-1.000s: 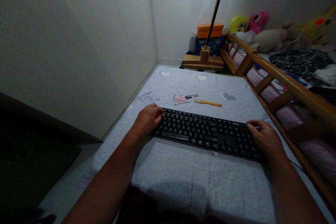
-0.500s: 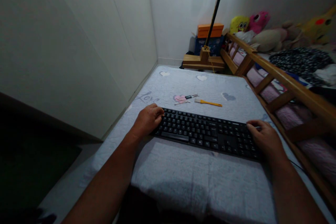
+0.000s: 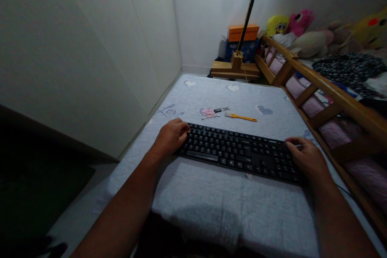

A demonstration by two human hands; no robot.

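While L hand [image 3: 171, 138] grips kbd [image 3: 217, 144] at left end & R hand [image 3: 308, 157] at right, it's on bedspread [image 3: 205, 189], keys apparently in place; brush [image 3: 243, 117] & blk-handled tool [image 3: 218, 110] lie beyond, untouched; can't tell what's done/left.

The keyboard [image 3: 229, 149] lies across the quilt [image 3: 205, 193]. Behind it are a small tool [image 3: 221, 109] and, to that tool's right, a brush [image 3: 242, 117]. A wardrobe [image 3: 121, 36] stands left, a wooden rail [image 3: 335, 92] right.
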